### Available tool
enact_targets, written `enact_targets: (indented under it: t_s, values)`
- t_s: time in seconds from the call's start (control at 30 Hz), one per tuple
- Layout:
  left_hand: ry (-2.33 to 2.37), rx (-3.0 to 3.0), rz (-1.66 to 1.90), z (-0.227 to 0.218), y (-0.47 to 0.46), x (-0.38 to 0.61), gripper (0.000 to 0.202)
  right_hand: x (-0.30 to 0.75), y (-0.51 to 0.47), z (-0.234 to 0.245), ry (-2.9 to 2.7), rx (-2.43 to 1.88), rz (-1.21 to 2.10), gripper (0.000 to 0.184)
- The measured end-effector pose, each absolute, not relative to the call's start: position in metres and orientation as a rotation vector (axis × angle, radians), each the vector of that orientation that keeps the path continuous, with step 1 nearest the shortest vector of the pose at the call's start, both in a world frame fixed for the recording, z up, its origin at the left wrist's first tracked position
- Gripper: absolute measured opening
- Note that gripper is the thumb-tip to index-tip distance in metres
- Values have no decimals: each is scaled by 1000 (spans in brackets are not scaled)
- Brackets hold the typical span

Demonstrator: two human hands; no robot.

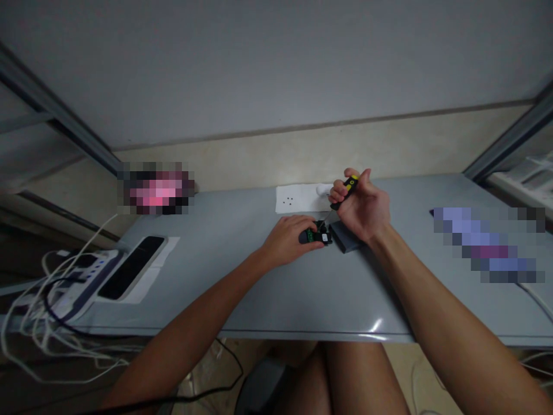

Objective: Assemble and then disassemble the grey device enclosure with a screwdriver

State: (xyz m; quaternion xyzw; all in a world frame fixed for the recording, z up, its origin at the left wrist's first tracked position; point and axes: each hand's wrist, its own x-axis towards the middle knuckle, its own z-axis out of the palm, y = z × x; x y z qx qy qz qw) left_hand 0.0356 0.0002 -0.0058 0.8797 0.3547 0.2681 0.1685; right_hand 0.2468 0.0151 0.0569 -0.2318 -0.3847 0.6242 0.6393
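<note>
My left hand (pixel 288 241) grips a small black device (pixel 320 236) with a green circuit board showing in it, low over the desk. My right hand (pixel 365 208) is closed round the black and yellow handle of a screwdriver (pixel 345 191), tilted so that its thin shaft points down at the device. Whether the tip touches it I cannot tell. Under my right wrist lies a dark grey flat box-like thing (pixel 344 237). Just behind the hands, several tiny dark pieces, perhaps screws, rest on a white sheet of paper (pixel 298 202) beside a small white object (pixel 322 189).
On the left of the grey desk (pixel 259 300), a phone (pixel 133 268) lies on white paper by a power strip (pixel 93 282) and tangled white cables (pixel 38 323). Blurred-out items stand at the back left and on the right. A wall rises behind.
</note>
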Motion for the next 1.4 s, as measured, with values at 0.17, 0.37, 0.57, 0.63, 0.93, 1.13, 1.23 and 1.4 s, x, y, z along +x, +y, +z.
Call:
enact_targets:
  t_s: [0.17,0.37,0.57,0.63,0.93,1.13,1.23,1.4]
  values:
    - [996,2519,788,-8,1,35,31,250,16,54,-877,-501,1444,36]
    - [1000,2514,770,-7,1,35,30,250,19,54,-946,-555,1392,39]
    - [1003,2505,767,-6,0,35,30,244,15,57,-873,-493,1437,40]
    - [1010,2511,768,-6,0,35,31,243,13,58,-835,-475,1446,40]
    - [985,2539,746,-4,1,35,29,248,13,58,-878,-527,1412,41]
    - [989,2568,739,-5,0,34,28,247,15,58,-958,-572,1372,41]
    - [986,2568,735,-4,0,34,28,245,14,59,-951,-567,1384,41]
    - [984,2570,729,-4,0,34,28,243,12,59,-902,-512,1392,41]
